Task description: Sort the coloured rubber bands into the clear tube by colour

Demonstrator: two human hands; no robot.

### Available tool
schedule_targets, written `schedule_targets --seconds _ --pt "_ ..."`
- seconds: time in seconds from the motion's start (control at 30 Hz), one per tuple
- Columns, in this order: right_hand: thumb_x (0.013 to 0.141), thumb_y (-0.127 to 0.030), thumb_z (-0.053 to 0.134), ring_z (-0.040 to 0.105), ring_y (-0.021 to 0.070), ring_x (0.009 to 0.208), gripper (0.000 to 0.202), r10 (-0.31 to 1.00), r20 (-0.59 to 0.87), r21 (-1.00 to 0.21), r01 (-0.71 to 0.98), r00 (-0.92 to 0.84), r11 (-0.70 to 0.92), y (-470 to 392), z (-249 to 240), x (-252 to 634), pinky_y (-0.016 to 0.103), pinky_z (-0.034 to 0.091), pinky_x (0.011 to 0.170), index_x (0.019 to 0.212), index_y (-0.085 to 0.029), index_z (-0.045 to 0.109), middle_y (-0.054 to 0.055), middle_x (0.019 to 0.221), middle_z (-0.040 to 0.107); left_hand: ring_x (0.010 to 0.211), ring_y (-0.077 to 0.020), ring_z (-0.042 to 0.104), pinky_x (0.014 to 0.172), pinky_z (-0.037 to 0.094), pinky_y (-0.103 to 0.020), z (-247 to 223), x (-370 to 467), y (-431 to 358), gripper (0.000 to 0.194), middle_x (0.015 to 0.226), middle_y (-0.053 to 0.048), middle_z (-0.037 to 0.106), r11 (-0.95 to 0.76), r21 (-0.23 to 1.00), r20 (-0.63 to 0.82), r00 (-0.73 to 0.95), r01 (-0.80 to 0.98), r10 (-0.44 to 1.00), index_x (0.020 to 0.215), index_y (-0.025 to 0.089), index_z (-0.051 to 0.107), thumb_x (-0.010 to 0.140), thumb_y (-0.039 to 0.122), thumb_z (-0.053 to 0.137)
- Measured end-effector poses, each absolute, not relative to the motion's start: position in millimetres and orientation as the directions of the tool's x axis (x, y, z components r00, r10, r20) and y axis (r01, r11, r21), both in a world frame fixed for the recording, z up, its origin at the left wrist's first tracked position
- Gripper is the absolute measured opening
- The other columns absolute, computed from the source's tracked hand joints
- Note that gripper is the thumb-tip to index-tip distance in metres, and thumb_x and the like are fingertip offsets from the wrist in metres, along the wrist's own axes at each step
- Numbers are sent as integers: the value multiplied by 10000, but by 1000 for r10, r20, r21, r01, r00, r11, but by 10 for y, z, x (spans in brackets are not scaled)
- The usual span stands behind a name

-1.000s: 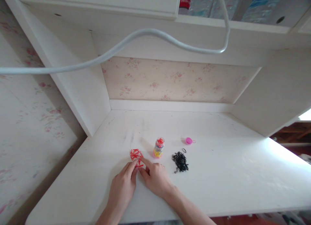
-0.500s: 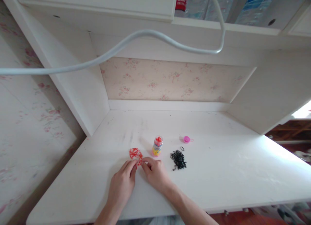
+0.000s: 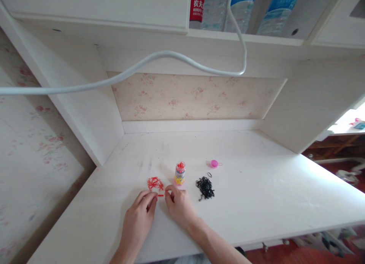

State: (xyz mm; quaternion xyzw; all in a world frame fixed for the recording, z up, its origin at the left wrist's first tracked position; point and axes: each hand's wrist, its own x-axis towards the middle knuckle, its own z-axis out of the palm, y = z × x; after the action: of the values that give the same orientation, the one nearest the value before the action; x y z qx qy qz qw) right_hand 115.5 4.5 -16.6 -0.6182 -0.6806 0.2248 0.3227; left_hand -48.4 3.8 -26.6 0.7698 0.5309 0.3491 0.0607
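Between my two hands is a small red rubber band (image 3: 161, 195), drawn into a short straight line. My left hand (image 3: 140, 211) pinches its left end, and my right hand (image 3: 180, 205) has thumb and forefinger closed at the other end. Just beyond the fingertips lies a loose pile of red rubber bands (image 3: 154, 182). A small clear jar (image 3: 180, 174) with red bands at its top and yellow lower down stands upright past my right hand. Right of that hand is a heap of black rubber bands (image 3: 205, 188).
A single black band (image 3: 209, 174) and a pink lid (image 3: 214, 163) with a loop lie beyond the black heap on the white desk (image 3: 256, 195). A white cable (image 3: 171, 54) hangs across the view below a shelf with bottles (image 3: 213, 9).
My hands have parted slightly from the red pile, and one red band now shows as a line between them. The camera view has shifted a little.
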Motion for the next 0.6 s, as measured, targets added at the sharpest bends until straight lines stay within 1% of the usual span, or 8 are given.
schedule_targets --seconds 0.13,0.27,0.47,0.6 --pt "881 -227 492 619 144 599 164 988 151 -689 715 -17 117 38 -150 1162 196 373 576 954 -221 639 13 665 673 801 -159 672 688 537 -241 -239 -478 39 179 944 -29 692 -430 484 472 186 762 862 923 235 644 898 328 493" --pt "898 -240 484 621 147 609 153 988 149 -684 720 -25 122 39 -136 1173 198 372 580 951 -222 626 17 686 677 754 -150 673 661 543 -236 -236 -482 43 191 930 -27 698 -426 513 462 179 745 869 910 228 653 892 352 509" --pt "924 -252 461 635 162 637 169 990 133 -648 753 -38 116 34 -126 1178 211 364 577 974 -213 617 33 717 688 824 -162 668 703 546 -249 -239 -468 69 196 925 -34 699 -455 548 464 197 702 864 909 226 663 890 370 531" --pt "934 -258 442 649 172 655 193 992 114 -629 769 -57 116 32 -110 1174 222 356 575 1001 -200 613 49 734 694 850 -158 660 746 543 -255 -39 -351 127 200 941 -40 698 -470 583 484 180 663 856 923 212 670 892 356 535"
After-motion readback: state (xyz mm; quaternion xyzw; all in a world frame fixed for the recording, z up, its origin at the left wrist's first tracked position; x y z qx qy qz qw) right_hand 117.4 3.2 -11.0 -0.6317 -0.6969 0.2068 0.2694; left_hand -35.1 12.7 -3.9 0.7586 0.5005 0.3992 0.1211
